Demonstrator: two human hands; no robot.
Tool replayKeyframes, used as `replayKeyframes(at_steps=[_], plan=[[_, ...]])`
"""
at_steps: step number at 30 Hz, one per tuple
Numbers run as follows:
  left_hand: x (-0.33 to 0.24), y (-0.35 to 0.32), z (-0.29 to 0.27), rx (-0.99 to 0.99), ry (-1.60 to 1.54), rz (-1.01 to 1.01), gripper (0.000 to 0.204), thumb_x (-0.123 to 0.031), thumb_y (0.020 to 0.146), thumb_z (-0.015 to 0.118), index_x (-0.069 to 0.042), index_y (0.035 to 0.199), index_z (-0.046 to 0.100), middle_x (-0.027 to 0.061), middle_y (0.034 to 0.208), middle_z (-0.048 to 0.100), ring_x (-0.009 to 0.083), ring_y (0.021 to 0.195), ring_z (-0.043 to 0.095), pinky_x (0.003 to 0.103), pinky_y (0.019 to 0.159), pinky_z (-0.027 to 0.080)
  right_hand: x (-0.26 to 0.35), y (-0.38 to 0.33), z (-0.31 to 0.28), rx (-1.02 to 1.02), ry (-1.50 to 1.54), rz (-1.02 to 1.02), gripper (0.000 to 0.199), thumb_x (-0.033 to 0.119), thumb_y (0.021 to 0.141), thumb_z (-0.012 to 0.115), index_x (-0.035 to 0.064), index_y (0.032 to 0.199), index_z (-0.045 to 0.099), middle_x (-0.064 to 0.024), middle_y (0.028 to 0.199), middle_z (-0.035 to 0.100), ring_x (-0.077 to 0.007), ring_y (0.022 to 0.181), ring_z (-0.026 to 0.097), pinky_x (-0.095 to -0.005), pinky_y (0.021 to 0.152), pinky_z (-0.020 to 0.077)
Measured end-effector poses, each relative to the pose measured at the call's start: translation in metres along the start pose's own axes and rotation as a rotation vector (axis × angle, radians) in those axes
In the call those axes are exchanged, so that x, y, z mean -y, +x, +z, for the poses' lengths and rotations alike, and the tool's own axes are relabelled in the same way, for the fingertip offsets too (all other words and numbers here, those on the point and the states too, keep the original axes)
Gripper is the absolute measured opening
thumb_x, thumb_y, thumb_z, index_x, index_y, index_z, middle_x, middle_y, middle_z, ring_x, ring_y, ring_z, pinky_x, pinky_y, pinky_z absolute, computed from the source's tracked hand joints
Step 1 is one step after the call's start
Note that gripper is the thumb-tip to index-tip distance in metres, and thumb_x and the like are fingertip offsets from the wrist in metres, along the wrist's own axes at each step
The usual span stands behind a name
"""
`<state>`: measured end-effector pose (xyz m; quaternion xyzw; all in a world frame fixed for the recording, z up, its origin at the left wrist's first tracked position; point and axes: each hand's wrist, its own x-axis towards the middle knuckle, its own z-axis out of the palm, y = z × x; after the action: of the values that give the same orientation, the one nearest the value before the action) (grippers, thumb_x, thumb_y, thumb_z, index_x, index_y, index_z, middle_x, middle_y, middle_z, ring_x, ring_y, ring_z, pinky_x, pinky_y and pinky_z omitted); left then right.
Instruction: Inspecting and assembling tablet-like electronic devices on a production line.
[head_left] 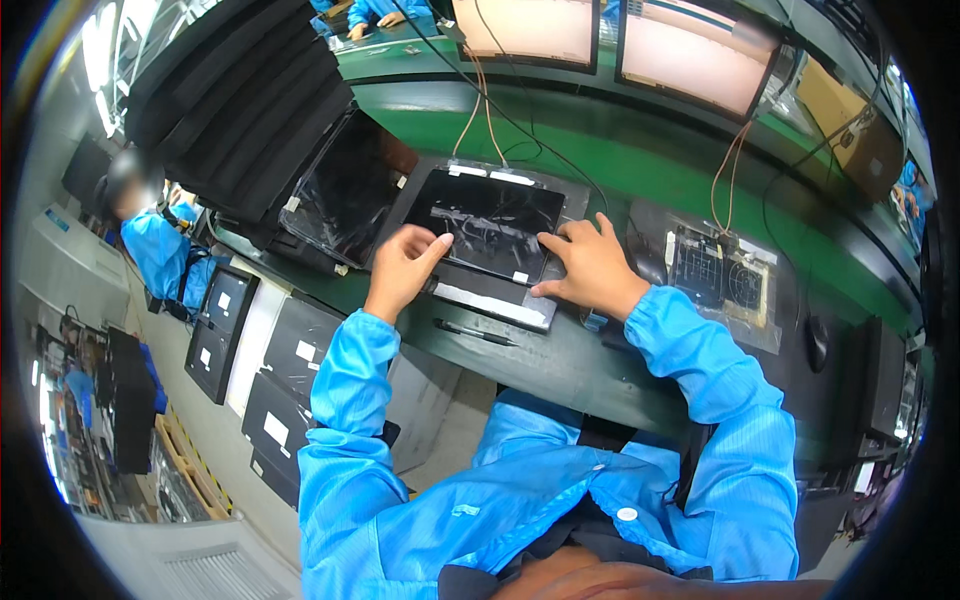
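Note:
A black flat screen panel (515, 208), glossy and wrinkled as if under clear film, lies on a dark base plate (572, 207) with white strips along its edges. At the panel's left edge is my left hand (405, 268), its fingers curled and the thumb near the index finger. Whatever may sit between those fingertips is too small to make out. My right hand (597, 268) rests at the right edge with fingers spread, thumb near the lower right corner and a fingertip on the side. Near the bench's front edge lies a black pen (475, 332).
Left of the base plate leans another film-covered panel (345, 190), beside a tall stack of black trays (240, 110). A second fixture (725, 270) and a mouse (818, 343) sit to the right. Cables (487, 110) hang over the green bench. A co-worker (158, 250) is at far left.

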<state>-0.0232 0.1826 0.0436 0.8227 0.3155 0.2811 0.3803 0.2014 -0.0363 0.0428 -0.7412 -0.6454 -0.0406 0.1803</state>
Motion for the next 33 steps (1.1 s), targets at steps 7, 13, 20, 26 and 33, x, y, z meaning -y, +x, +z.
replayKeyframes(at_steps=[7,13,20,26,33], plan=[[0.013,0.018,0.029,-0.074,0.541,0.325,0.067,-0.045,0.085,0.080,-0.001,0.134,0.063,0.0249,0.145,0.054,0.0419,0.135,0.050,0.049,0.113,0.040,-0.002,-0.004,-0.013,0.045,-0.125,-0.055,0.075,0.064,0.077,0.073,0.0102,0.129,0.067,-0.0157,0.121,0.064,-0.0346,0.121,0.057,-0.0645,0.108,0.0288],[0.067,0.030,0.021,-0.010,0.586,0.261,0.066,-0.042,0.097,0.069,-0.002,0.147,0.052,0.0229,0.158,0.041,0.0391,0.146,0.039,0.046,0.121,0.031,-0.057,-0.118,-0.105,-0.237,0.027,-0.015,0.040,0.038,0.083,0.077,0.0076,0.108,0.070,-0.0141,0.102,0.067,-0.0354,0.101,0.066,-0.0465,0.088,0.0533],[0.069,0.032,0.020,-0.014,0.647,0.225,0.062,-0.038,0.100,0.066,-0.002,0.149,0.050,0.0210,0.161,0.038,0.0384,0.148,0.037,0.045,0.122,0.029,-0.214,-0.430,-0.282,-0.420,-0.858,1.100,0.039,0.038,0.085,0.069,0.0076,0.109,0.075,-0.0207,0.116,0.070,-0.0391,0.111,0.066,-0.0502,0.094,0.0549],[0.111,0.053,0.013,-0.030,0.665,0.321,0.061,-0.036,0.102,0.065,0.001,0.148,0.050,0.0211,0.160,0.039,0.0371,0.148,0.037,0.044,0.123,0.027,-0.284,-0.698,-0.346,-0.767,-0.446,2.068,0.082,0.067,0.085,0.069,-0.0037,0.127,0.069,-0.0237,0.136,0.064,-0.0427,0.129,0.059,-0.0461,0.110,0.0456],[0.102,0.040,0.009,-0.069,0.649,0.251,0.059,-0.036,0.101,0.066,0.002,0.145,0.054,0.0214,0.160,0.040,0.0368,0.148,0.038,0.044,0.123,0.028,-0.297,-0.734,-0.344,-1.233,0.377,1.908,0.071,0.050,0.081,0.085,0.0010,0.128,0.063,-0.0158,0.113,0.062,-0.0218,0.080,0.060,-0.0356,0.060,0.0483]])
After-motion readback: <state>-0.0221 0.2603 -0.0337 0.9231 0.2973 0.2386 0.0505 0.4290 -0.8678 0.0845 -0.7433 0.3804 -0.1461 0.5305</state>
